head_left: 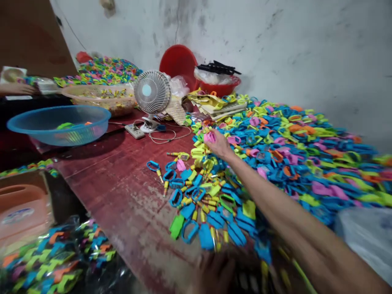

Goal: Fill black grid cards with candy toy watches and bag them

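Note:
My right hand (221, 146) reaches out over the near left edge of a large heap of coloured plastic pieces (284, 151). Its fingers are closed on a pink plastic piece (210, 137). Low in the view, my left hand (214, 267) is dark and blurred, so its fingers cannot be made out clearly. It lies just below a loose spread of blue, green and yellow pieces. Among these are blue loop-shaped pieces (190, 231) and slim yellow sticks with clear tips (165, 188).
A small fan (152, 92) and a power strip (134, 131) stand on the red tabletop (122, 183). A blue basket (58, 126) is on the left. Red basins (179, 61) lean by the wall. Bagged pieces (45, 261) sit below the edge. Another person's hand (24, 89) shows at far left.

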Available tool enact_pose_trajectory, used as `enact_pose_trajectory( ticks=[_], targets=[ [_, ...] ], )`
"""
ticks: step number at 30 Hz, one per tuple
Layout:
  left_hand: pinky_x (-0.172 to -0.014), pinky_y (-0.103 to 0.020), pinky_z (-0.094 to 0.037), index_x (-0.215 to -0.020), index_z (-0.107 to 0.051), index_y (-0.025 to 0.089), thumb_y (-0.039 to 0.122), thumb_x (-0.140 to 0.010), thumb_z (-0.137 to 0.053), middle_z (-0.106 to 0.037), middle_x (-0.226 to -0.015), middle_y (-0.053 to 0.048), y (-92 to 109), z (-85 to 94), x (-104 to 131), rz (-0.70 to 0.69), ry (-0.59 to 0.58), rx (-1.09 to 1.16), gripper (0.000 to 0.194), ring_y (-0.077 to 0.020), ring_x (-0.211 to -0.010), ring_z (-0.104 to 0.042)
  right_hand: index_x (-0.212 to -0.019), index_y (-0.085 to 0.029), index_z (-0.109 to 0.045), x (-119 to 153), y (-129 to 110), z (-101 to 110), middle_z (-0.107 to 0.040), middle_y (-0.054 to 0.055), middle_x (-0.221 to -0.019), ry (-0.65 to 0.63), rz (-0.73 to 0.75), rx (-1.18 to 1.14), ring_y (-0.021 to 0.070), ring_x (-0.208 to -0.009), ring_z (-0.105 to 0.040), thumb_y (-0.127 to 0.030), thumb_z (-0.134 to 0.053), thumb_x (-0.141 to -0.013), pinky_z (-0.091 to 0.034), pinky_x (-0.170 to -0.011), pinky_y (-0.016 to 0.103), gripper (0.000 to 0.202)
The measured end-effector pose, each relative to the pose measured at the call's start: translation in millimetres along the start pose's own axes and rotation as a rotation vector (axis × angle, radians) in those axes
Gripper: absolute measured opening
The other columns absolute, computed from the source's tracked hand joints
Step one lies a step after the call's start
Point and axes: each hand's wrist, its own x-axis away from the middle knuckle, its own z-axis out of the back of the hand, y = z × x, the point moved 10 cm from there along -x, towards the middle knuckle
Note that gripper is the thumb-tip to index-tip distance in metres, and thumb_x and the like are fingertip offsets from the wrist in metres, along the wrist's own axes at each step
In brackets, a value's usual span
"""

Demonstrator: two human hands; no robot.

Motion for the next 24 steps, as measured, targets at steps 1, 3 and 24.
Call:
enact_pose_trajectory(
  ticks=[1,3,24],
  targets=[
    [-0.083,-0.051,-0.056,-0.127,-0.061,0.035,0.042,-0.079,-0.071,-0.061,-0.136,-0.004,4.7,9.5,0.9,-0.008,0.022,-0.027,0.050,-0.0338,-0.103,-0.063,-0.135,-0.013,-0.050,12.5,1.7,20.9,-0.059,0.012,-0.130,0.024,-0.002,-0.020,0.0255,-0.116,-0.057,-0.031,-0.059,-0.082,-0.044,-0.100,0.036,0.057],
    [-0.082,-0.051,-0.056,-0.124,-0.061,0.031,0.037,-0.076,-0.074,-0.058,-0.139,-0.004,14.9,29.8,2.0,-0.046,0.042,-0.063,0.050,-0.0336,-0.103,-0.062,-0.134,-0.013,-0.051,48.2,15.3,58.6,-0.061,0.011,-0.127,0.094,-0.059,-0.089,0.0261,-0.112,-0.058,-0.036,-0.063,-0.079,-0.045,-0.098,0.038,0.061],
    [-0.089,-0.042,-0.055,-0.120,-0.060,0.015,0.024,-0.093,-0.047,-0.070,-0.109,-0.013,16.3,174.9,-111.8,-0.150,0.116,-0.281,0.031,-0.0256,-0.100,-0.067,-0.120,-0.017,-0.061,320.9,123.3,132.5,-0.069,0.013,-0.111,0.358,-0.478,-0.197,0.0298,-0.101,-0.066,-0.057,-0.052,-0.077,-0.054,-0.085,0.042,0.059]
  ],
)
